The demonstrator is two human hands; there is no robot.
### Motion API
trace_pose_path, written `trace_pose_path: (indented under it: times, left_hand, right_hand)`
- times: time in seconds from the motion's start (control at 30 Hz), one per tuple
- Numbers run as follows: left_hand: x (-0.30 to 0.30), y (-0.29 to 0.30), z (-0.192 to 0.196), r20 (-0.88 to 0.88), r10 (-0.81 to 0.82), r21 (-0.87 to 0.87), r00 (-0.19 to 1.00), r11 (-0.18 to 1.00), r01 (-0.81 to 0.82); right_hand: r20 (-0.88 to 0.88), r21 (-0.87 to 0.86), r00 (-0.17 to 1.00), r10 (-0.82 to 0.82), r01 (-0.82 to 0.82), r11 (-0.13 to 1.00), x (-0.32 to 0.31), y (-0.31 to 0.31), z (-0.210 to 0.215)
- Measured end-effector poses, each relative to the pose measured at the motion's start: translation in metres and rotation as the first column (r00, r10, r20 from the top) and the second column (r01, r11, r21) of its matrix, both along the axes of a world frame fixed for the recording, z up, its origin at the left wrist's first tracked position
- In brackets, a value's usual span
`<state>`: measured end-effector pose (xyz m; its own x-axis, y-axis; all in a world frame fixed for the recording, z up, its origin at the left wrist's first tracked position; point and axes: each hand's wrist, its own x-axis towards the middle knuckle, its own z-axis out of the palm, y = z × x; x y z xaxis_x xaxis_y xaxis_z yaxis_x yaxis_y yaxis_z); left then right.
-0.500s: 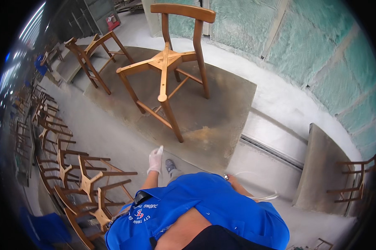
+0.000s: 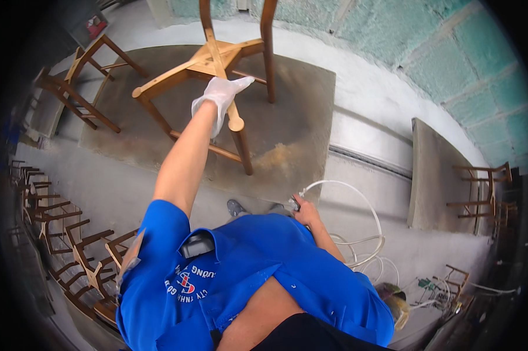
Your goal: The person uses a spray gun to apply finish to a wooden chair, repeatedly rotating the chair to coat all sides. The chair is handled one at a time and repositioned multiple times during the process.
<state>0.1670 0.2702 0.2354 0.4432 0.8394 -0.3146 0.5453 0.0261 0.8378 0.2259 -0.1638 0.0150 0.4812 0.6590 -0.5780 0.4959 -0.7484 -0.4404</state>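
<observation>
In front of me a brown wooden chair frame [image 2: 206, 60] stands upright without a seat pad, its crossed seat braces paler than its legs. My left hand [image 2: 220, 96], in a thin whitish glove, is closed over the brace that runs to the near corner. One finger points out to the right; the others are partly hidden. Low by my body, my bare right hand [image 2: 303, 210] grips a small metal spray gun [image 2: 291, 204], mostly covered by the hand. From it a whitish hose [image 2: 376, 215] loops to the right.
The chair rests on a grey-brown board [image 2: 302, 131]. Another chair frame [image 2: 71, 88] is at its left end. Several chair frames [image 2: 88, 272] crowd the lower left. At right are an upright panel [image 2: 436, 175] and a further chair [image 2: 489, 193]. A green-coated wall [image 2: 416, 41] lies beyond.
My left hand has reached forward from beside my body onto the chair's brace. My right hand has come further into view with the spray gun and hose. The whole view has shifted.
</observation>
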Motion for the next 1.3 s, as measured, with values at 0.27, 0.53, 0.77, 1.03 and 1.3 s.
trace_pose_path:
  times: [0.27, 0.53, 0.77, 1.03, 1.3]
  left_hand:
    - [-0.004, -0.022, -0.011, -0.038, 0.027, 0.029, 0.999, 0.999, -0.026]
    - [-0.021, -0.134, -0.003, 0.031, -0.16, -0.087, 0.987, 0.983, 0.162]
    - [-0.038, -0.089, 0.038, -0.343, -0.633, 0.058, 0.694, 0.724, 0.688]
    - [0.007, 0.12, 0.064, -0.78, -0.597, 0.186, 0.188, 0.066, 0.98]
    - [0.032, 0.175, 0.003, -0.16, -0.505, 0.638, 0.848, 0.603, 0.479]
  right_hand:
    - [-0.06, 0.177, 0.975, -0.212, 0.22, 0.96, -0.009, -0.019, -0.01]
    - [-0.074, 0.191, 0.973, -0.219, 0.229, 0.954, 0.023, 0.0, -0.016]
    - [-0.018, 0.121, 0.938, -0.346, 0.345, 0.931, -0.011, 0.037, 0.004]
    - [-0.038, 0.275, 0.884, -0.466, 0.458, 0.845, -0.12, 0.075, 0.012]
    - [-0.071, 0.183, 0.787, -0.613, 0.614, 0.768, -0.175, 0.063, 0.049]
